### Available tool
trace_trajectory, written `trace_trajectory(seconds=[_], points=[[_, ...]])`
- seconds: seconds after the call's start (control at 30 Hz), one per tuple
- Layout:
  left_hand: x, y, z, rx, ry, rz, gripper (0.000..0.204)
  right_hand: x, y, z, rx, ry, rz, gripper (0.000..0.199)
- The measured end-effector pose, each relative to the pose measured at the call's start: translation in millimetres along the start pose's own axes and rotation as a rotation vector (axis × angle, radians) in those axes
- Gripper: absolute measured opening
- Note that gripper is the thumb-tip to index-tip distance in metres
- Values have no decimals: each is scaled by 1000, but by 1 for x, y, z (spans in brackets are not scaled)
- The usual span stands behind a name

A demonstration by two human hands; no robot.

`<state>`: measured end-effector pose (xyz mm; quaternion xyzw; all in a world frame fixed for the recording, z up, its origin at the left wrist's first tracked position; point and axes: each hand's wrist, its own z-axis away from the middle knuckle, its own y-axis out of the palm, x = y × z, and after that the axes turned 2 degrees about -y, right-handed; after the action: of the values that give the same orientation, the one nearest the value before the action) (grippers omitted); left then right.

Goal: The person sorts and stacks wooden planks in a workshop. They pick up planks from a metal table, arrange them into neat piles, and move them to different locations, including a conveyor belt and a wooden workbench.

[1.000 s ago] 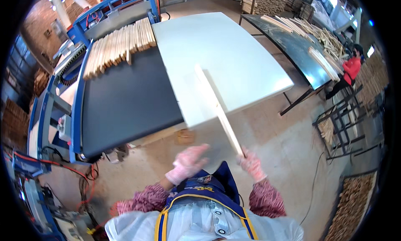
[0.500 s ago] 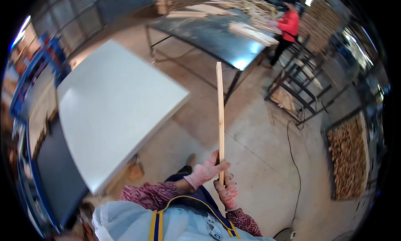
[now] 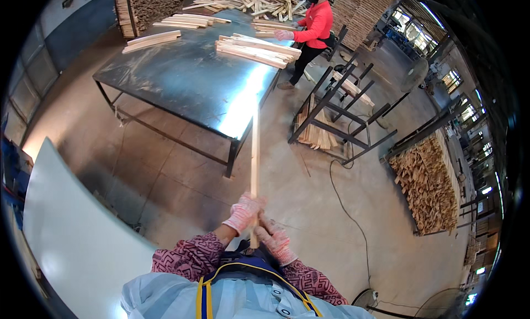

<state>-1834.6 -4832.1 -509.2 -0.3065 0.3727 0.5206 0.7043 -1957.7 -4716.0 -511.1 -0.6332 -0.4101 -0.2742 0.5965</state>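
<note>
A long, narrow wooden strip points away from my body, its far end in front of the steel table's near corner. My left hand, in a pink-and-white knit glove, is closed round the strip near its close end. Just below it, my right hand, gloved alike, grips the strip from the right side; its fingertips are slightly blurred. The strip's short near end shows between the hands.
A dark steel table ahead carries bundles of wooden strips. A co-worker in red stands at its right side. White panel at left; black metal rack, stacked wood and floor cable at right.
My view has swung rightward, so the white panel slides left and the steel table comes nearer. The strip stays in both hands, held closer to my body.
</note>
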Motion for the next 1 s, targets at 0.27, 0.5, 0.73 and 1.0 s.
trace_trajectory(seconds=[0.27, 0.5, 0.73, 1.0], points=[[-57, 0, -213, -235, 72, 399, 36, -171, -115, -158, 129, -71, 176, 39], [-148, -13, -360, -337, -126, 711, 30, -253, -248, -343, 78, 180, 147, 42], [-236, -36, -559, -512, -153, 173, 60, -299, -282, -492, 121, 243, 61, 43], [-409, -55, -802, -288, 43, -425, 62, -334, -327, -617, 146, 486, 154, 47]])
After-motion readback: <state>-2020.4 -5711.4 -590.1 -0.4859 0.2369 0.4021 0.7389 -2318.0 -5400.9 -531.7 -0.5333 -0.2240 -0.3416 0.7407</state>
